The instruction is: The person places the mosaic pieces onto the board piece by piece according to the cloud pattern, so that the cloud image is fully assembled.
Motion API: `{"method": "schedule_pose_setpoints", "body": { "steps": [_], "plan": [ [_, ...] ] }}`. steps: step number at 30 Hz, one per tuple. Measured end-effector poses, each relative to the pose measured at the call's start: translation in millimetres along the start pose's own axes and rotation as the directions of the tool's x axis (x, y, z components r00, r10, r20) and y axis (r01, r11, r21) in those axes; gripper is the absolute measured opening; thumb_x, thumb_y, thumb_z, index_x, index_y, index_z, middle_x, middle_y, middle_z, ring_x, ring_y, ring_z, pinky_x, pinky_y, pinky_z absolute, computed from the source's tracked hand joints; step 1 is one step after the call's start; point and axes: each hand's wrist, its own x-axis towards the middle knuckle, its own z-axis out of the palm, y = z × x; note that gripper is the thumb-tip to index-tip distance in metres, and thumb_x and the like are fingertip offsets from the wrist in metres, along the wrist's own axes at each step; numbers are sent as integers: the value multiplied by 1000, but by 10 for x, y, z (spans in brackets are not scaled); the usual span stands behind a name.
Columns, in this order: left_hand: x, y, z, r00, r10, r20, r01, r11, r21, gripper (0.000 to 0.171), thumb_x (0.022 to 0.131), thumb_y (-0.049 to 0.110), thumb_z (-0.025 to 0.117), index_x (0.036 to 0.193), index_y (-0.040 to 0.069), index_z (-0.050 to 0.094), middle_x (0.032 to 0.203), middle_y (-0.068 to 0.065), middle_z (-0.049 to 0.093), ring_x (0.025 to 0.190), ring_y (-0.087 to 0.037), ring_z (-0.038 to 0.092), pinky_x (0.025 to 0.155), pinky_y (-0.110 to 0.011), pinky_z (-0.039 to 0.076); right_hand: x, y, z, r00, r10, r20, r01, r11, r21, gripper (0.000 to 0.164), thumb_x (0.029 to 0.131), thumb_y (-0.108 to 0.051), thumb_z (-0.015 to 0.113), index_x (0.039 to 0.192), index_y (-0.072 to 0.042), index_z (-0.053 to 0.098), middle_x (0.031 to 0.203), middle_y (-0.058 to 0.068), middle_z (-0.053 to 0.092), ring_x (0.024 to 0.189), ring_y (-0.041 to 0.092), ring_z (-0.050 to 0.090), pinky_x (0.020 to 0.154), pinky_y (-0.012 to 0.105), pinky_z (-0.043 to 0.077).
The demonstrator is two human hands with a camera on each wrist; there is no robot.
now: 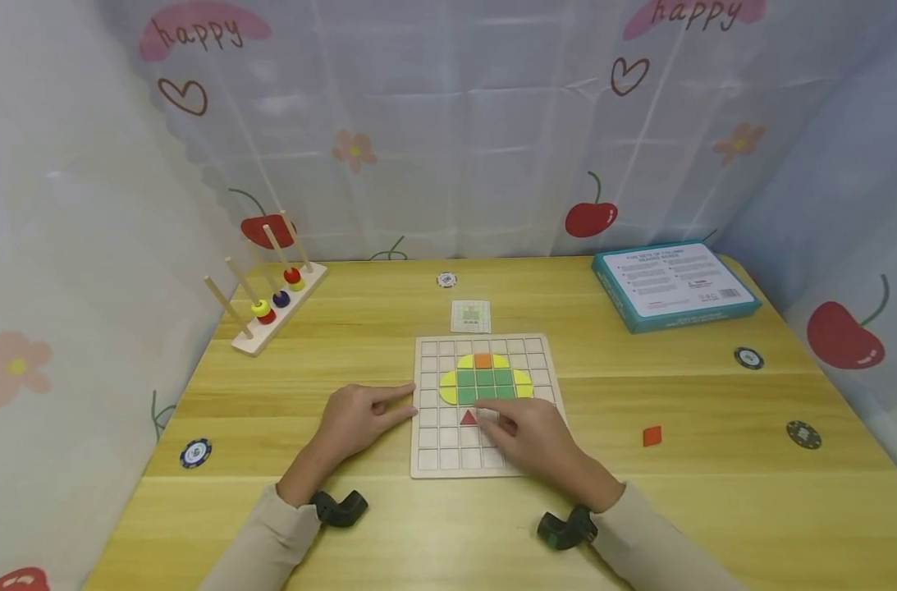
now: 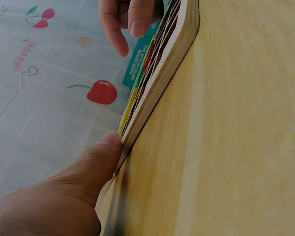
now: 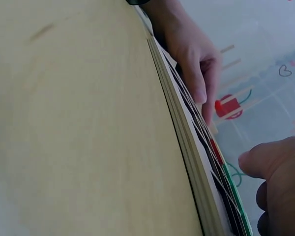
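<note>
A wooden grid board (image 1: 427, 460) lies on the table in the head view. Green squares (image 1: 485, 378) fill its middle, with yellow rounded pieces (image 1: 448, 387) at the sides and an orange square (image 1: 482, 361) on top. Below the green sits a red triangle (image 1: 469, 419). My left hand (image 1: 355, 420) has its thumb and index finger extended to the board's left edge; in the left wrist view the thumb (image 2: 105, 145) rests at that edge. Over the lower right of the board is my right hand (image 1: 533, 435), index fingertip by the lower green row, thumb near the triangle, nothing visible between them.
A small pattern card (image 1: 470, 316) lies behind the board. Back left stands a peg rack (image 1: 271, 316) with coloured beads; back right lies a teal box (image 1: 677, 283). An orange-red diamond piece (image 1: 652, 436) and several poker chips (image 1: 748, 358) are spread on the table.
</note>
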Motion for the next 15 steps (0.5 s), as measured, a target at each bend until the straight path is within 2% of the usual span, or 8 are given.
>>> {"method": "schedule_pose_setpoints", "body": {
  "steps": [6, 11, 15],
  "plan": [
    [-5, 1, 23, 1000, -2, 4, 2, 1000, -5, 40, 90, 53, 74, 125, 34, 75, 52, 17, 36, 49, 1, 26, 50, -24, 25, -168, 132, -224, 994, 89, -57, -89, 996, -1, 25, 89, -20, 82, 113, -19, 80, 59, -18, 39, 55, 2, 37, 50, 22, 33],
    [8, 12, 7, 1000, 12, -2, -12, 1000, -14, 39, 90, 51, 75, 124, 32, 76, 52, 16, 37, 48, 0, 28, 50, -23, 26, -383, 312, -467, 967, 255, -14, -254, 965, 60, 22, 89, -21, 82, 111, -20, 80, 58, -16, 38, 52, 3, 34, 49, 23, 31],
    [6, 18, -2, 1000, 3, -1, -3, 1000, -20, 39, 91, 50, 76, 125, 32, 75, 51, 16, 36, 48, 0, 26, 49, -24, 25, -533, 430, -651, 944, 330, 30, -331, 942, 62, 21, 91, -23, 81, 112, -21, 79, 58, -14, 39, 51, 4, 35, 48, 24, 32]
  ]
}}
